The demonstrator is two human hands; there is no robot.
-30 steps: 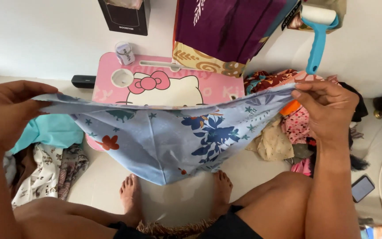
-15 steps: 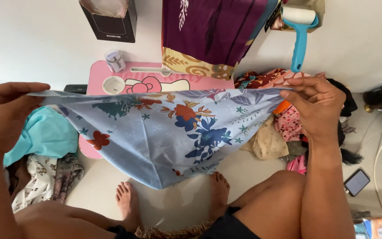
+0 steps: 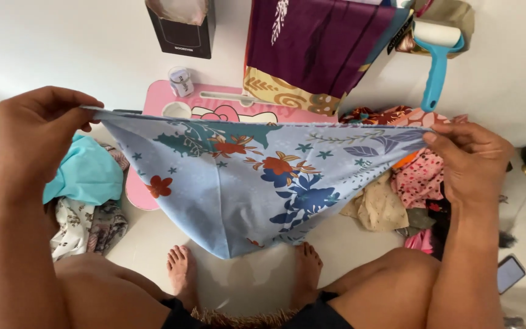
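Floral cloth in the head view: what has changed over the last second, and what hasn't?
The floral cloth is pulled flatter and wider: the left hand has drawn its corner outward and a little down, so the top edge runs straighter. The right hand keeps its pinch on the other corner. Nothing was let go. The pink board, the clothes piles and the lint roller lie as before.

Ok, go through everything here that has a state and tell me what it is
Floral cloth: stretched taut, hanging in a point.
Left hand: pinching the cloth's corner.
Right hand: pinching the other corner.
Lint roller: hanging by the wall.
Phone: on the floor, screen dark.
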